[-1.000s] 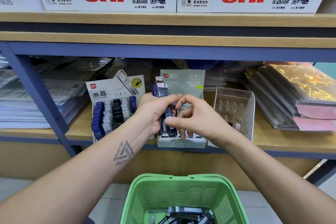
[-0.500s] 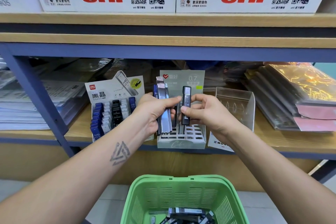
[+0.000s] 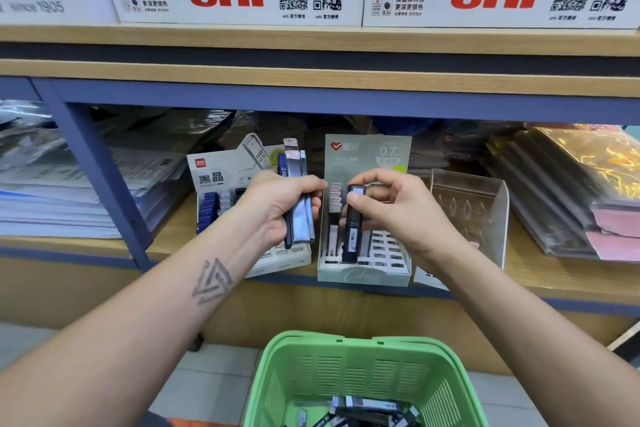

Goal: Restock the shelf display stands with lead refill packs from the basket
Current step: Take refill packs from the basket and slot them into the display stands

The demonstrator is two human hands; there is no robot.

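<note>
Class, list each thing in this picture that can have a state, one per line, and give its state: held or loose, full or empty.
left hand: grips a bundle of packs, upright
right hand: pinches a single black pack over the grey-green stand
grey-green stand: partly filled, many slots bare
blue-and-white stand: holds packs on its left side
clear stand: looks empty
green basket: loose packs at the bottom

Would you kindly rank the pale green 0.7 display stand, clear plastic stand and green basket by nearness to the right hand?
1. Pale green 0.7 display stand, directly beneath the right hand.
2. Clear plastic stand, just right.
3. Green basket, below, on the floor.
</note>
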